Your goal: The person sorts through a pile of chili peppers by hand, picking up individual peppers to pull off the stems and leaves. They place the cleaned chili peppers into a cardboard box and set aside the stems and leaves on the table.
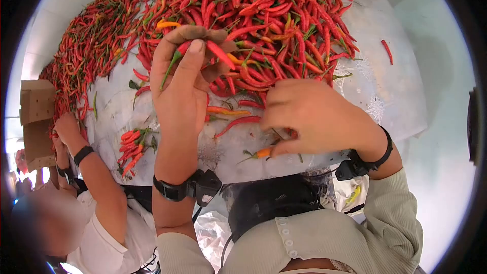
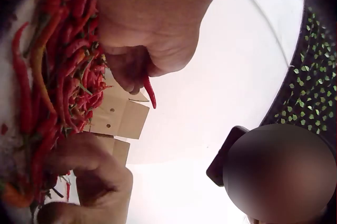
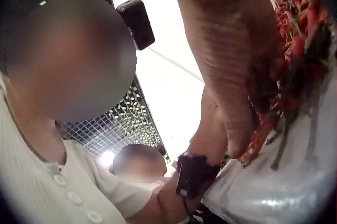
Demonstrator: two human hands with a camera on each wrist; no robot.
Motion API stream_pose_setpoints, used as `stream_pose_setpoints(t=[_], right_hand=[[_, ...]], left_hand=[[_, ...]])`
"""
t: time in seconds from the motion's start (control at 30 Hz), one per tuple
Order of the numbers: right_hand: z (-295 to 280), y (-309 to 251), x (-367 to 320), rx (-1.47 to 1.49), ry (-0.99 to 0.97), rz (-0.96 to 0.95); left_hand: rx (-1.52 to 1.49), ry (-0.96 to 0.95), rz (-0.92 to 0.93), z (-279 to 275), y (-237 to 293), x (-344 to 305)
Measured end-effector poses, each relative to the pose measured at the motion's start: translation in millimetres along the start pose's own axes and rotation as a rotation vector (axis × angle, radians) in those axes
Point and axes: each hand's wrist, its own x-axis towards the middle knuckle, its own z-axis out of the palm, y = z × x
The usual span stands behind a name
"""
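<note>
My left hand (image 1: 185,71) is raised over the front of a big pile of red chili peppers (image 1: 274,10). It pinches a red chili pepper (image 1: 219,54) between thumb and fingers; a green stem (image 1: 174,66) sticks out on the thumb's other side. In the left wrist view the red tip (image 2: 151,93) points out below that hand. My right hand (image 1: 314,116) is palm down at the pile's near edge, fingers bent and thumb apart. By its thumb lies an orange chili pepper (image 1: 264,152). Red peppers show under the hand; I cannot tell whether its hidden fingertips grip one.
A small bunch of red peppers (image 1: 133,149) lies on the pale plastic-covered table (image 1: 218,165) at left. One loose pepper (image 1: 387,52) lies far right. Cardboard boxes (image 1: 38,122) stand at left and at the back. Another person's arm (image 1: 96,162) reaches in from the left.
</note>
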Motion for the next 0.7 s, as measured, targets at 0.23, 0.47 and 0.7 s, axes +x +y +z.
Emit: stream_pose_setpoints(t=[0.23, 0.47, 0.7], right_hand=[[14.7, -3.4, -0.5, -0.136, -0.117, 0.022], [0.3, 5.2, 3.5, 0.017, 0.151, 0.087], [5.2, 12.3, 4.7, 0.768, 0.478, 0.253]], left_hand=[[0.005, -0.001, -0.018, -5.6, -3.2, 2.7], [-0.191, -0.017, -0.081, -14.1, 0.9, 2.9], [-0.199, 0.061, -0.182, -9.0, 4.8, 3.2]])
